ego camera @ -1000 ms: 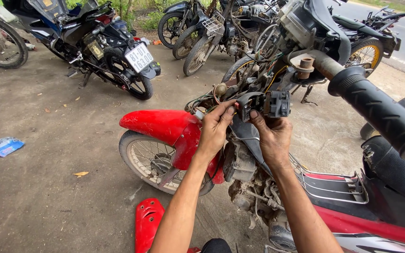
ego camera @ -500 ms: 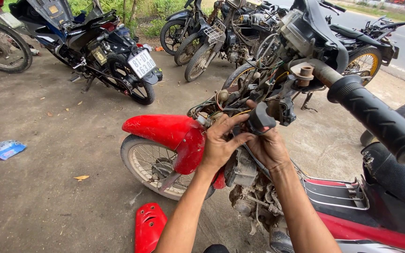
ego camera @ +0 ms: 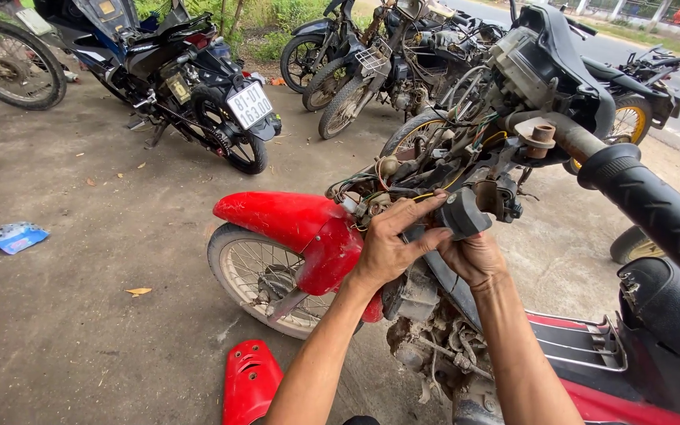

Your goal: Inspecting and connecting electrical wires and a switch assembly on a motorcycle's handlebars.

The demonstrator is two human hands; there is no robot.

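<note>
A stripped red motorbike (ego camera: 285, 220) stands in front of me with its front wiring bare. My right hand (ego camera: 475, 256) holds a small dark grey boxy part (ego camera: 462, 212) from below, just under the handlebar stem. My left hand (ego camera: 391, 244) rests beside it, its fingers reaching across to the part and the loose wires (ego camera: 371, 197) above the red front fender. The black handlebar grip (ego camera: 655, 208) juts toward me at the right.
A loose red plastic panel (ego camera: 249, 382) lies on the concrete by the front wheel (ego camera: 257, 275). A black motorbike (ego camera: 182, 79) is parked at the far left, several more bikes at the back. A blue packet (ego camera: 17, 236) lies on the ground at left.
The dark part has been pulled down and away from the handlebar stem. Both hands have shifted lower and closer together, the left now reaching onto the part.
</note>
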